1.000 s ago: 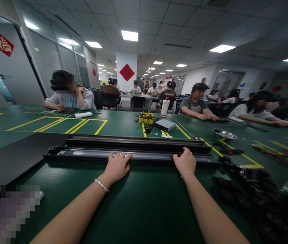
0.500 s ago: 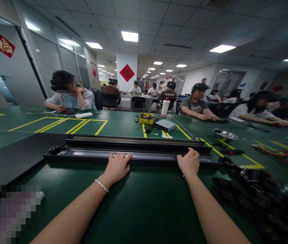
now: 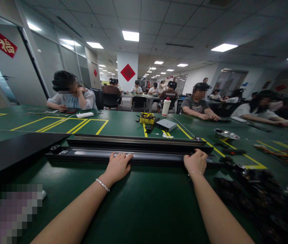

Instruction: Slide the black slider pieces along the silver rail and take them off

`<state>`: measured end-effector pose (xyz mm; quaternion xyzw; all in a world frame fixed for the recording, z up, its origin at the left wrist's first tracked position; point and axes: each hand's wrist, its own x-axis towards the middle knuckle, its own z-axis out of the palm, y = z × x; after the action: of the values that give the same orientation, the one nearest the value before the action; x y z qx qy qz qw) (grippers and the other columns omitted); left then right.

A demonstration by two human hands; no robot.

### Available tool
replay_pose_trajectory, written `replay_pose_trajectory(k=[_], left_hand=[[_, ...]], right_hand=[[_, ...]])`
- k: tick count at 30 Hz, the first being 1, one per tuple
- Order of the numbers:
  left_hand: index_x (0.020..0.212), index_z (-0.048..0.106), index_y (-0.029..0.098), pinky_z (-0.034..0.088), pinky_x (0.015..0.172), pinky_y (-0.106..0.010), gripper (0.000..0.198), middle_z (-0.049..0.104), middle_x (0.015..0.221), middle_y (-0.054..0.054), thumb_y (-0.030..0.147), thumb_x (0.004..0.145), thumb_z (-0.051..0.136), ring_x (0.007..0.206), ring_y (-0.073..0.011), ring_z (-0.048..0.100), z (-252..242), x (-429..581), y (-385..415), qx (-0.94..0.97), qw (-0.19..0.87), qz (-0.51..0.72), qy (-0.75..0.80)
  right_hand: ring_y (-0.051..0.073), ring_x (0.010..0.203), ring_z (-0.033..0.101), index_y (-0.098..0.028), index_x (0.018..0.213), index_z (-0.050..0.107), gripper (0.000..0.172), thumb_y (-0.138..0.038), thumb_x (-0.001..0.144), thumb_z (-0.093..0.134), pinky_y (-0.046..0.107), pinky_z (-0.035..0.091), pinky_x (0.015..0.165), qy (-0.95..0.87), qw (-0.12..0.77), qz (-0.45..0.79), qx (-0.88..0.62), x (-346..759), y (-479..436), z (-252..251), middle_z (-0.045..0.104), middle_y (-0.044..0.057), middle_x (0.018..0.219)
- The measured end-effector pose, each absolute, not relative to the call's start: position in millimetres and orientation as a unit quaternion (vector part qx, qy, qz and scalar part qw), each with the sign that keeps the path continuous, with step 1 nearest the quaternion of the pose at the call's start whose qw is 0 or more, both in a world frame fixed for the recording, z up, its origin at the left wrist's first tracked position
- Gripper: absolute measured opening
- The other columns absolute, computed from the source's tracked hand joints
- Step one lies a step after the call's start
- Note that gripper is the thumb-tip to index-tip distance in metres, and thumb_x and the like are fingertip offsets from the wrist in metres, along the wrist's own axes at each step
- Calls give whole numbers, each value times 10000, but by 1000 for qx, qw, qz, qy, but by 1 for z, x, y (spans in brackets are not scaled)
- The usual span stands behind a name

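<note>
Two long black channel-shaped rails lie side by side across the green table. The near rail [image 3: 88, 153] has a shiny, silvery inner face and a small black round part [image 3: 55, 148] at its left end. My left hand [image 3: 118, 166] is wrapped over the middle of the near rail, fingers curled over its edge. Farther right on the same rail is my right hand [image 3: 196, 162], closed, with its fingertips down at the channel. Whatever those fingertips hold, if anything, is hidden. The far rail [image 3: 134, 139] lies just behind, untouched.
A black panel [image 3: 14, 152] lies at the left. Many dark round parts [image 3: 255, 193] are heaped at right, near a metal bowl [image 3: 226, 134]. Beyond the rails stand a grey box [image 3: 166, 125], a yellow holder [image 3: 147, 118] and a bottle [image 3: 166, 107]. Several people sit across the table.
My right hand has shifted a little to the right along the near rail. My left hand keeps its place on the rail. The whole view has moved slightly.
</note>
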<state>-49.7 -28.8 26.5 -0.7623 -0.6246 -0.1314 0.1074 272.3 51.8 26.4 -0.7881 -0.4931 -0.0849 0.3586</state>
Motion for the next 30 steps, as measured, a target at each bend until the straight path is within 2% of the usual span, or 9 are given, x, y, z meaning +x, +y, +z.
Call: replay_pose_trajectory(k=[12,17,30], left_hand=[[1196,500,293,251,982,-500,392,627,1044,-49,298,806,459,1001,-232,540,24,-52,-28,-767,115,-142,-615],[1192,502,298,252,982,-494,387,624,1050,-46,299,807,463,1000,-228,535,25,-51,-28,-766,113,-141,-616],[1193,512,294,267,972,-501,394,635,1018,-48,285,804,454,986,-235,552,27,-50,-30,-768,117,-136,-615]], right_hand=[[323,1153,446,-85,1216,446,501,-239,743,495,438,366,941,-439,365,-75,-817,297,55,25,461,207,1179],[338,1148,456,-117,1236,431,516,-286,753,496,465,393,929,-398,381,-32,-834,306,55,26,426,201,1239],[327,1161,447,-128,1221,444,472,-257,769,483,460,406,919,-400,378,-33,-834,306,54,28,449,196,1205]])
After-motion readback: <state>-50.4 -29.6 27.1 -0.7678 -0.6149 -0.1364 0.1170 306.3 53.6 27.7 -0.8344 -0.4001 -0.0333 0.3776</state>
